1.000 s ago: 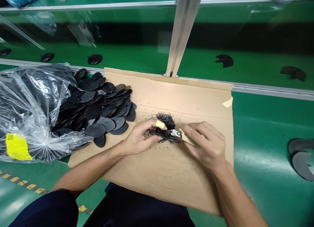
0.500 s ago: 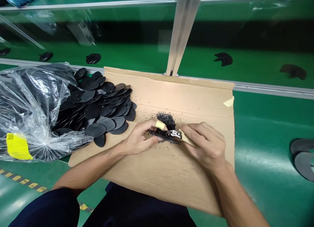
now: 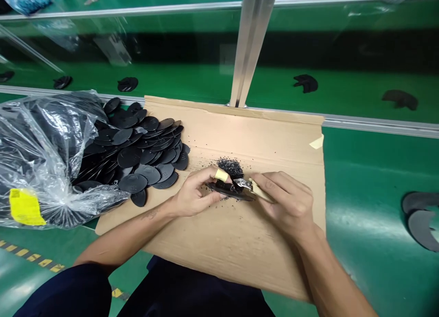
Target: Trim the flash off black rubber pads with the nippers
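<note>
My left hand (image 3: 192, 193) pinches a flat black plastic disc (image 3: 226, 190) above a cardboard sheet (image 3: 236, 234); its thumb wears a yellow tape wrap. My right hand (image 3: 288, 202) grips a small cutting tool (image 3: 252, 187) with a metal tip and a pale handle, the tip resting on the disc's top edge. A little heap of black trimmings (image 3: 231, 167) lies on the cardboard just behind the disc. To the left, a pile of black discs (image 3: 144, 147) spills onto the cardboard from a clear plastic bag (image 3: 44, 157).
Behind the cardboard runs a green conveyor belt (image 3: 206, 81) carrying scattered black pieces, edged by a metal rail and crossed by a slanted aluminium post (image 3: 250, 38). Two larger black discs (image 3: 420, 218) lie on the green bench at right. My dark trousers show at the bottom.
The tool's tip has shifted slightly left along the disc's edge. The black pieces on the belt have drifted left. Both hands stay in place.
</note>
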`<state>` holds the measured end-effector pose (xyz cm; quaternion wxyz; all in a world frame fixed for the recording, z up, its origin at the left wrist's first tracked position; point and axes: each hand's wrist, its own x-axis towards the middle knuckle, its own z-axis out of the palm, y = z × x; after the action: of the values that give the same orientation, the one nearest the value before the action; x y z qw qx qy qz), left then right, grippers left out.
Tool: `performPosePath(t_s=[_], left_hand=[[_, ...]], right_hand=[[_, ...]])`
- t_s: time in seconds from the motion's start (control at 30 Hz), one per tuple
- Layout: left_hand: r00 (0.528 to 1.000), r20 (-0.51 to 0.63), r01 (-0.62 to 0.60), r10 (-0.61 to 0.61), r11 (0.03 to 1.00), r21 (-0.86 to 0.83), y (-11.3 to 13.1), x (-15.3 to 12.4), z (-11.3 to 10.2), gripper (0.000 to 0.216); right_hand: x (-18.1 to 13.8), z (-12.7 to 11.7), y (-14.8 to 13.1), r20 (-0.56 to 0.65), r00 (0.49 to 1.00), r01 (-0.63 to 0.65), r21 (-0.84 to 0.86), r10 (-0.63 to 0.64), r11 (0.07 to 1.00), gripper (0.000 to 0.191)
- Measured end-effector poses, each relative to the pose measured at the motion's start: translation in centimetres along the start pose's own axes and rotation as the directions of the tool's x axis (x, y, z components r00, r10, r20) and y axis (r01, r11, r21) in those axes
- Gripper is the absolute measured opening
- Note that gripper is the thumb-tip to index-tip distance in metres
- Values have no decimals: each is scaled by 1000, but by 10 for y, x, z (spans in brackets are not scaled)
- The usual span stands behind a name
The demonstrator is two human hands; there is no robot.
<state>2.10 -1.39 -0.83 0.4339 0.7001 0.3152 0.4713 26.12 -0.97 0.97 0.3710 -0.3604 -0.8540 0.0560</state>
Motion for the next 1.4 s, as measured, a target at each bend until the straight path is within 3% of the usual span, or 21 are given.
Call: performPosePath(t_s=[0.2,0.37,0.43,0.53,0.63,0.77,1.0,1.23,1.4], left_hand=[[978,90,-205,187,940,272,0,3,-1,28],[977,42,-211,211,905,370,-1,4,0,27],[984,8,-170,178,928,330,-1,4,0,24],[997,-69,-11,30,967,254,-1,3,0,18],[975,-178,155,-134,982,111,-2,3,2,21],[940,-223,242,-259,965,-101,-1,7,4,37],[918,-188,298,-350,919,-256,0,10,6,43],[928,-151,285,-342,908,-306,2,9,7,36],[924,-131,310,-359,905,-292,1,7,7,39]], right_hand=[[0,3,5,1,997,81,-218,-83,973,12],[0,3,8,61,998,46,-237,-32,970,13],[-1,4,9,81,996,-10,-249,31,968,17],[-2,5,12,114,983,-106,-297,145,949,22],[-5,7,16,170,953,-174,-369,250,913,25],[-7,9,19,202,931,-210,-379,302,901,26],[-7,8,20,211,934,-229,-266,289,936,26],[-4,10,16,97,974,-196,-92,205,976,24],[1,5,3,-14,983,-172,283,184,943,20]])
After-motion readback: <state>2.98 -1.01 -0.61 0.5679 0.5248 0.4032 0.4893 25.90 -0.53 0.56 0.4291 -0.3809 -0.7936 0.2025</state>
